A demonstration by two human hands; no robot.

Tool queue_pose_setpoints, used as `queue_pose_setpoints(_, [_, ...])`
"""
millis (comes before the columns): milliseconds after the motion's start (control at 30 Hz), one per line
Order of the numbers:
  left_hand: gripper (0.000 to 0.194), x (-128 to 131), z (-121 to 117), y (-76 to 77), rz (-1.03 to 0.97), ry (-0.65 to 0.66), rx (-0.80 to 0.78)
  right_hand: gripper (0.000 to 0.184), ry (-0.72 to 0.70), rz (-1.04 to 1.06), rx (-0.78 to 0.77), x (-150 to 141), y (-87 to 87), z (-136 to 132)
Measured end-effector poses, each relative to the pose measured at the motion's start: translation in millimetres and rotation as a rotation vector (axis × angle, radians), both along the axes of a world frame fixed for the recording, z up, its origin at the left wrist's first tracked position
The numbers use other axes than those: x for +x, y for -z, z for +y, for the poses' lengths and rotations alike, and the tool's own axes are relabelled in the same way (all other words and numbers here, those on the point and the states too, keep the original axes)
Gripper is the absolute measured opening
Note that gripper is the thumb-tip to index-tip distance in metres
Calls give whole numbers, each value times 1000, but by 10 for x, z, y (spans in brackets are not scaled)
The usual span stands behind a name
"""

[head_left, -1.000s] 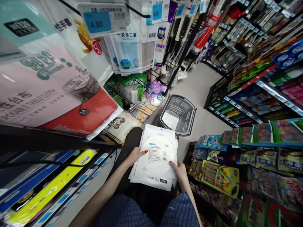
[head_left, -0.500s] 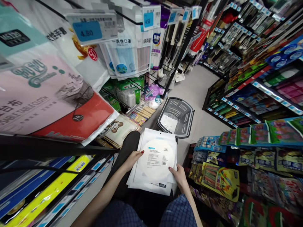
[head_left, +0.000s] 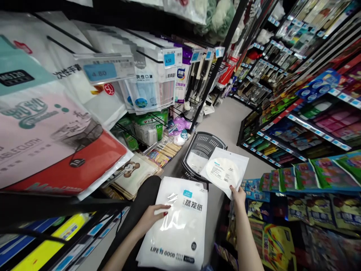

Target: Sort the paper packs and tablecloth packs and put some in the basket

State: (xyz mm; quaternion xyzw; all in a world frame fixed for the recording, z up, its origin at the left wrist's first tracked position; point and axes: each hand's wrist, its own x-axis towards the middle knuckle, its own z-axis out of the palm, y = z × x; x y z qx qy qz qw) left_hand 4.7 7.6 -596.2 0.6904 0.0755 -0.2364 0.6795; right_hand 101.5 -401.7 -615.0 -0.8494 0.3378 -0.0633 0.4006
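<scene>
A stack of white plastic packs of steamer paper (head_left: pixel 180 233) lies over my lap, printed side up. My left hand (head_left: pixel 152 218) rests on the left part of the top pack, thumb and forefinger apart. Off to the right, my right hand (head_left: pixel 238 197) pinches the lower right corner of one more steamer paper pack (head_left: pixel 222 171). That pack is turned with its back label up, and a round white sheet shows through it. It hangs over the right edge of a dark grey shopping basket (head_left: pixel 207 141) on the floor. Inside the basket lies a white pack (head_left: pixel 196 162).
On my left, a rack holds a hanging tablecloth pack (head_left: pixel 56 139), mask packs (head_left: pixel 146 90) and price tags. Bundled wooden sticks (head_left: pixel 170 148) lie low beside the basket. Snack bags (head_left: pixel 304 210) hang close on my right. The aisle floor (head_left: pixel 225 116) runs ahead.
My right hand has lifted one pack off the stack and carried it up and right toward the basket. The stack now shows a front label. The view has tilted up slightly.
</scene>
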Motion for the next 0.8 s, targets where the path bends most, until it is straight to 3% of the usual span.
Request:
queue_pose_setpoints(167, [28,-81,-58,52,15,-21,75,31,-60,156,-117,952,562,157])
queue_pose_setpoints(300, [30,-112,-49,79,81,-38,133,28,-150,339,-242,1282,987,344])
queue_pose_setpoints(433, [33,-70,-3,101,131,-47,155,36,-452,404,-361,1059,1328,603])
queue_pose_setpoints(567, [36,-43,11,111,173,-16,202,50,-792,365,-458,725,1517,774])
queue_pose_setpoints(800, [38,-62,24,22,178,-9,239,25,-928,365,-645,260,1614,782])
